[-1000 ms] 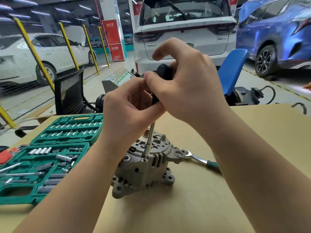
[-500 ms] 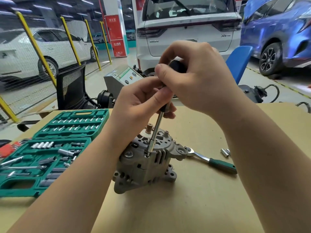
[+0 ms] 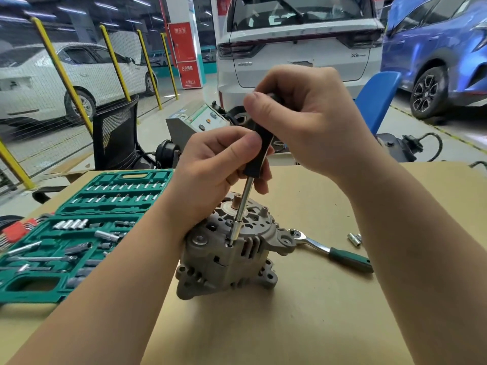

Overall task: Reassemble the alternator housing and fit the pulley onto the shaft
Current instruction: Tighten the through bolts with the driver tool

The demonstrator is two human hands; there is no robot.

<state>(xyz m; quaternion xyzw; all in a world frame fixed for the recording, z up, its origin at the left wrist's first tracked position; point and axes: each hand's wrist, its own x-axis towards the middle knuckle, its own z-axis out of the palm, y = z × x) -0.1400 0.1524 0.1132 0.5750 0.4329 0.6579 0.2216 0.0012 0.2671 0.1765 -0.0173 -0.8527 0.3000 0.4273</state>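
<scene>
Grey alternator housing [image 3: 226,256] mid-worktop [image 3: 303,325], open room in front. Both hands [image 3: 216,175] [image 3: 311,119] curled, fingers gripping black nut driver [image 3: 257,154].

Single head-worn wide-angle view, facing forward and down, close over table [image 3: 329,312]; parked cars [image 3: 297,48] far behind.

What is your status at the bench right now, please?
Both hands on the screwdriver: right hand on top, left hand lower. Tip in a bolt hole on the alternator, upright on the table. Nothing in the way.
</scene>
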